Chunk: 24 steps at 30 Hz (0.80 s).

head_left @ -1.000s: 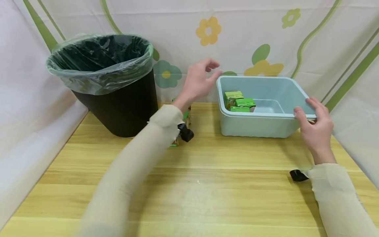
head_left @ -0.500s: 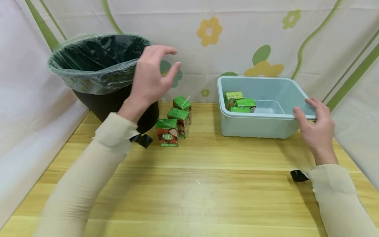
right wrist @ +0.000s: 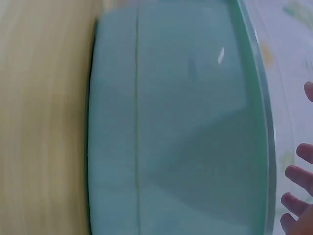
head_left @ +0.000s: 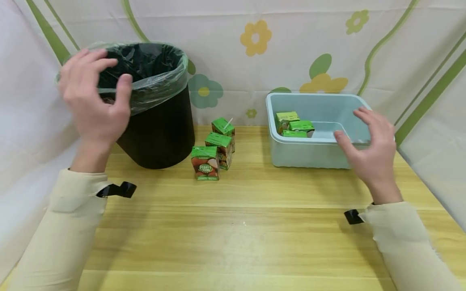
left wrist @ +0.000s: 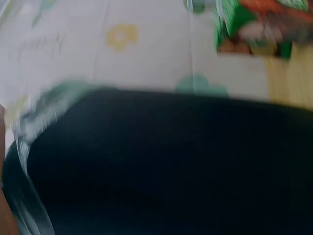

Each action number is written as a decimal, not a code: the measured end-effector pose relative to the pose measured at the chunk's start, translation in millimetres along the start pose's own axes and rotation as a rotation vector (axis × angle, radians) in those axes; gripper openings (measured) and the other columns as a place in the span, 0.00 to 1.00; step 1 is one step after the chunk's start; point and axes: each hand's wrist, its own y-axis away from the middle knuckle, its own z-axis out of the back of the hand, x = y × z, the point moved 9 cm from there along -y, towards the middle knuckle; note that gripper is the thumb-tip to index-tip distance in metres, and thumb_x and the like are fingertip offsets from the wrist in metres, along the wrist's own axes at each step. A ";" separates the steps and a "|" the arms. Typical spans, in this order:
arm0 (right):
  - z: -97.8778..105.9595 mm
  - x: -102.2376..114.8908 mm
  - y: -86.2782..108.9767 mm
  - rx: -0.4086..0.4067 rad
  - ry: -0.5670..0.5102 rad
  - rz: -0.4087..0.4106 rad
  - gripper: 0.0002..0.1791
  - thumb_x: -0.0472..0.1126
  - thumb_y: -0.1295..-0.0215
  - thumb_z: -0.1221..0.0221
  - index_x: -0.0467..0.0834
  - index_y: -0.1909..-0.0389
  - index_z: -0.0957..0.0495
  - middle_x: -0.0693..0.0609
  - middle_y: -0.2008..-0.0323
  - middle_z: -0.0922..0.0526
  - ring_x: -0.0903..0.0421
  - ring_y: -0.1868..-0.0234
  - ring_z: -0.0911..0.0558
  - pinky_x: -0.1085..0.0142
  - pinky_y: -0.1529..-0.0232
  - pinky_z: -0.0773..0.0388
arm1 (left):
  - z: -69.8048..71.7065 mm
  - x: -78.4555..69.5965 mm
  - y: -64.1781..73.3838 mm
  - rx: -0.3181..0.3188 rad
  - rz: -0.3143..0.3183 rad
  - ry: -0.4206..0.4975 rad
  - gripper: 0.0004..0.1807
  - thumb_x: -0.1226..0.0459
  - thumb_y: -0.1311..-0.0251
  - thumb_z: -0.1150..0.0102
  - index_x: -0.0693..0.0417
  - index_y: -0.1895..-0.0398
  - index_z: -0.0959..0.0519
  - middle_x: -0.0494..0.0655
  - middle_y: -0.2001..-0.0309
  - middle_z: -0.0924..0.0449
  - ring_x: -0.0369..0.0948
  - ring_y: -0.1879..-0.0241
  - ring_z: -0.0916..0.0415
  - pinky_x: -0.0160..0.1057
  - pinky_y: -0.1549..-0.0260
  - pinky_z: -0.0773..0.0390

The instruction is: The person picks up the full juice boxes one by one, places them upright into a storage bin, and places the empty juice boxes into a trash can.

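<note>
My left hand (head_left: 96, 101) is raised in front of the black trash bin (head_left: 160, 133), covering the left part of its bag-lined rim, with fingers spread and nothing in them. A green-tinted clear bag (head_left: 160, 87) lines the bin. My right hand (head_left: 375, 153) hovers at the right front corner of the light blue plastic tub (head_left: 309, 155), fingers apart and holding nothing; the right wrist view shows its fingertips (right wrist: 299, 178) past the rim. Several green juice boxes (head_left: 301, 126) lie in the tub's left end.
Between bin and tub stand three green and red juice boxes (head_left: 205, 163) in a slanting row on the wooden table (head_left: 233, 226); the rearmost has a white straw (head_left: 228, 123). A white flowered cloth (head_left: 225, 36) hangs behind.
My left hand has swept left from beside the tub to the bin, uncovering the three juice boxes. My right hand has let go of the tub's rim and shifted slightly left.
</note>
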 end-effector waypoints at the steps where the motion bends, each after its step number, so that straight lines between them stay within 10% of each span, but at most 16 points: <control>1: -5.3 9.7 1.2 0.007 -0.014 0.042 0.34 0.48 0.41 0.27 0.47 0.31 0.20 0.48 0.28 0.21 0.47 0.22 0.31 0.59 0.21 0.44 | 6.9 5.9 0.8 -0.040 0.028 0.003 0.27 0.46 0.39 0.42 0.57 0.50 0.11 0.45 0.38 0.13 0.39 0.28 0.27 0.38 0.23 0.44; 10: -54.7 86.0 19.1 0.052 -0.164 0.247 0.35 0.40 0.47 0.26 0.38 0.35 0.19 0.39 0.32 0.18 0.39 0.25 0.27 0.49 0.20 0.39 | 29.6 47.2 14.1 -0.144 0.133 0.049 0.22 0.54 0.34 0.47 0.47 0.44 0.12 0.38 0.34 0.16 0.35 0.27 0.28 0.35 0.22 0.41; 24: -132.7 141.8 40.1 0.252 -0.316 0.249 0.36 0.42 0.38 0.26 0.44 0.28 0.23 0.46 0.30 0.19 0.49 0.27 0.24 0.52 0.24 0.30 | 33.1 51.4 25.6 -0.264 0.065 0.162 0.21 0.48 0.39 0.43 0.49 0.54 0.10 0.43 0.46 0.10 0.40 0.35 0.20 0.39 0.23 0.36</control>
